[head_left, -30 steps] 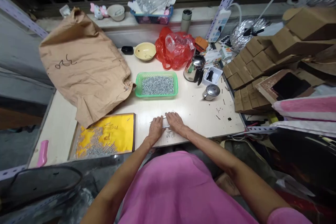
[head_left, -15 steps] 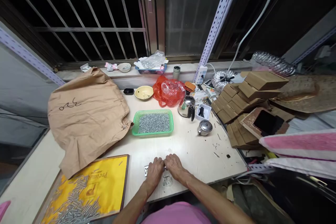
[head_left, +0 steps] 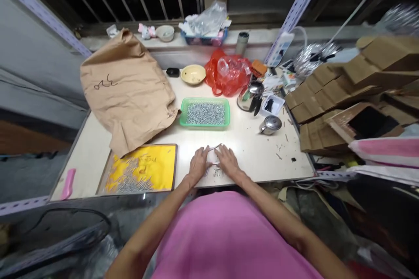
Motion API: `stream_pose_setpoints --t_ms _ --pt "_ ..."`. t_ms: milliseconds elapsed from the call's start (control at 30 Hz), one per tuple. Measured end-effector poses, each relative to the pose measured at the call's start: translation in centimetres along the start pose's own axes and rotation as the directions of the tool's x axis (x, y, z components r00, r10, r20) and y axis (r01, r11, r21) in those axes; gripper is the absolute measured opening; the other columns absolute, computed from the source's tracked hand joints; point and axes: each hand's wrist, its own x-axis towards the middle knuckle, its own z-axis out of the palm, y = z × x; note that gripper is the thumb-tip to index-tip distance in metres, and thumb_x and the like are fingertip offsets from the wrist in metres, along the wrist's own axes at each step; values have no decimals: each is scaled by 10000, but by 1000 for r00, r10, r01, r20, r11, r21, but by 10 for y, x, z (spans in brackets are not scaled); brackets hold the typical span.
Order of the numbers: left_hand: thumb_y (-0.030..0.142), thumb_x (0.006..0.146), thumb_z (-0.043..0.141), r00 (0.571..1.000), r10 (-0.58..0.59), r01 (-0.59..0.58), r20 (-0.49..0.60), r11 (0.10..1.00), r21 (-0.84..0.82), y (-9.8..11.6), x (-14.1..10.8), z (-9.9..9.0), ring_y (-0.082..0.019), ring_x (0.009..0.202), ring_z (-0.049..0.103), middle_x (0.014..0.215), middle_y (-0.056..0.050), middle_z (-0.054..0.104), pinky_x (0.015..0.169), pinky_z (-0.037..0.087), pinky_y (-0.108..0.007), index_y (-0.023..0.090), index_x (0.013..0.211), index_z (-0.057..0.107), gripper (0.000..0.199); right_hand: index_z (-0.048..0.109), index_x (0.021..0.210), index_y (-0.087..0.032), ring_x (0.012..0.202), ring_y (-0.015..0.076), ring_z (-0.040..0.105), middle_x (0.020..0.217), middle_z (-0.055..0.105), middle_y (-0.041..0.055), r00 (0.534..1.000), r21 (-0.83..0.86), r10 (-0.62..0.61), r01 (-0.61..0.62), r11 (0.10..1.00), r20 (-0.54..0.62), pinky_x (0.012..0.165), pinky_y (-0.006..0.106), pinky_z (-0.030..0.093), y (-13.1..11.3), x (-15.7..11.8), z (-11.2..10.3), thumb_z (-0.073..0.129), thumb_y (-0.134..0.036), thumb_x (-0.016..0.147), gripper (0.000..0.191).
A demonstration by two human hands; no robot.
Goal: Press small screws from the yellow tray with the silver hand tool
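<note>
My left hand (head_left: 199, 163) and my right hand (head_left: 228, 161) rest near the table's front edge, a small gap between them. The fingers of both are bent, closed on a small thin-edged piece that spans the gap; its kind is too blurred to tell. Beyond the hands stands a green plastic basket (head_left: 204, 126) full of small metal pins (head_left: 205, 113). To the left lies a yellow-bottomed tray (head_left: 163, 168) with a heap of loose metal pins (head_left: 134, 183). Small marks or bits show on the table just below the hands.
A large brown paper bag (head_left: 131, 91) covers the left rear. Along the back are a yellow bowl (head_left: 193, 75), a red plastic bag (head_left: 229, 74), a kettle (head_left: 250, 96) and a lidded metal pot (head_left: 271, 125). Cardboard boxes (head_left: 327, 91) pile up at right. A pink-handled object (head_left: 68, 184) lies far left.
The view has tipped downward. My hands, close together before, are now slightly apart with the thin-edged piece between them. The small metal plate beside my left hand no longer shows.
</note>
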Motion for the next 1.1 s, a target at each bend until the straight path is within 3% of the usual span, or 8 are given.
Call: stream_pose_setpoints --t_ms 100,200,333,467,633,767,933,1100 --pt "280 893 499 971 -238 234 -16 965 -113 -26 -16 -7 -208 1014 583 1087 -120 625 867 435 -293 155 1151 611 308 500 1299 -204 1193 260 452 1326 499 142 999 29 9 -10 1000 41 959 404 379 2 -18 5 620 -188 838 476" --pt "371 886 495 901 -404 426 158 892 -148 -40 -26 -8 -202 863 630 884 -97 680 749 436 -271 164 863 685 282 559 1226 -224 1045 239 494 1166 570 114 996 22 27 -29 999 85 853 355 414 1 -27 11 570 -193 874 354" --pt "522 765 602 789 -517 573 333 814 -96 -31 -24 0 -253 844 651 835 -113 697 656 417 -279 176 767 675 353 605 1136 -219 975 232 476 1061 579 99 995 -18 41 -39 999 92 811 342 391 -2 -26 19 488 -176 918 251" --pt "417 739 630 740 -541 602 400 798 -33 -18 -17 4 -269 884 662 910 -136 704 650 428 -279 173 814 682 261 622 1046 -223 935 220 469 1007 587 80 994 -42 30 -25 999 107 781 329 366 -2 -21 22 443 -143 931 227" --pt "296 778 575 769 -470 486 432 870 81 -22 -16 1 -243 939 661 990 -144 698 700 443 -268 153 906 688 223 623 978 -220 906 198 478 974 596 53 996 -35 26 -23 999 87 754 303 341 -4 -17 23 463 -145 930 183" --pt "255 796 551 799 -408 416 442 905 84 -31 -16 0 -236 921 665 937 -135 706 697 440 -267 144 869 688 190 618 950 -220 883 186 485 956 599 43 995 -42 56 -52 998 87 730 291 329 -9 -15 26 474 -106 914 187" --pt "293 835 524 749 -361 472 555 879 -65 -43 -18 -1 -167 656 660 687 -67 683 605 421 -230 143 770 678 225 612 933 -216 888 188 487 953 602 39 993 -63 82 -76 995 87 723 294 323 -13 -14 26 481 -73 897 197" --pt "283 894 475 878 -297 318 375 948 7 -38 -25 4 -191 896 653 930 -109 691 719 422 -246 141 876 683 252 614 949 -210 887 186 486 965 608 41 992 -49 97 -94 994 83 730 292 320 -15 -16 24 478 -83 905 192"
